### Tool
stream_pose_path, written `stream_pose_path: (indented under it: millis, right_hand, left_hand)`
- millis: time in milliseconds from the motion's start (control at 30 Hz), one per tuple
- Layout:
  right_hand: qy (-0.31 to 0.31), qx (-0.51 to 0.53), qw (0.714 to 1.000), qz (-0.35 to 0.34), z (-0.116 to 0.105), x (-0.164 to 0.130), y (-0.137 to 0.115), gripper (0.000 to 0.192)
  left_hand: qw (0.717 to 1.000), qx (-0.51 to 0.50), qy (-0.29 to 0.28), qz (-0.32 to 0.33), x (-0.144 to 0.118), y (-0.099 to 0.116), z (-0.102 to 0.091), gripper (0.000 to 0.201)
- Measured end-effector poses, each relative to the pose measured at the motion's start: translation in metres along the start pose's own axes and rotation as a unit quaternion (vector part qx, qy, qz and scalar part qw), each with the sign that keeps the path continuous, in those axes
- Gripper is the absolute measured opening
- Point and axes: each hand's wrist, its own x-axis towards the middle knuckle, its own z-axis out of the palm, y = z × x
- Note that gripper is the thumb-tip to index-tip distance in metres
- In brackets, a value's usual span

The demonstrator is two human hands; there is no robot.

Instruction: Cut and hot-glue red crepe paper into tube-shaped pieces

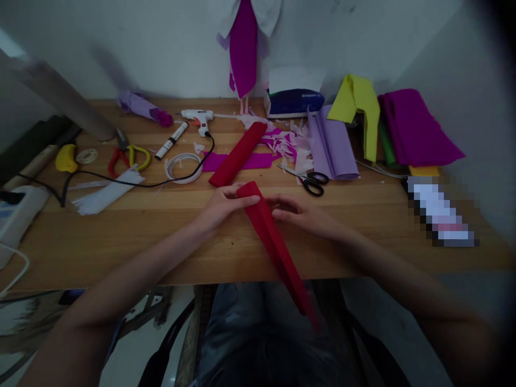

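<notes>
Over the lap (242, 322), past the table's (141, 250) edge, the lower end of a red strip (266, 223) is dangled, its top pinched by the left hand (226, 205); the right hand (300, 212) is curled beside it, its grip unclear. Folding is apparently under way; edges kept aligned would be called for. Scissors (304, 178), then a red roll (239, 153), are seen beyond.

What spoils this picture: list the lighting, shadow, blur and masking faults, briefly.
Head view: dim light overall, with the right edge falling into black; head view: soft shadow on the wall at left; head view: the red strip smeared at its lower end; head view: phone-like object pixelated.
</notes>
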Motion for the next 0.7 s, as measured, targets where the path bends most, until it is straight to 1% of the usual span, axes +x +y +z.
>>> stream_pose_path:
  millis: [67,167,300,433,533,633,700]
  right_hand:
    - [-0.032,0.024,0.999,0.015,0.008,0.0,0.002,0.038]
    - [-0.057,0.033,0.997,0.043,0.016,-0.001,0.005,0.033]
    - [-0.08,0.048,0.994,0.059,0.015,-0.003,0.002,0.026]
    - [-0.071,0.078,0.992,0.075,0.011,-0.005,0.0,0.024]
    - [-0.06,0.085,0.992,0.077,0.012,-0.005,0.0,0.024]
    - [-0.052,0.08,0.993,0.072,0.013,-0.006,-0.001,0.029]
    - [-0.029,0.057,0.996,0.061,0.01,-0.006,-0.003,0.033]
  left_hand:
    - [1.0,0.01,0.01,0.006,-0.002,0.001,0.002,0.015]
    - [1.0,0.026,0.013,0.0,-0.002,0.002,0.003,0.017]
    - [0.997,0.071,-0.007,0.003,0.001,0.007,-0.002,0.02]
    - [0.989,0.146,-0.023,0.027,0.004,0.015,-0.009,0.02]
    - [0.978,0.196,-0.041,0.057,0.004,0.02,-0.011,0.017]
    - [0.977,0.195,-0.047,0.073,0.004,0.022,-0.011,0.016]
    - [0.982,0.168,-0.03,0.083,0.005,0.022,-0.013,0.015]
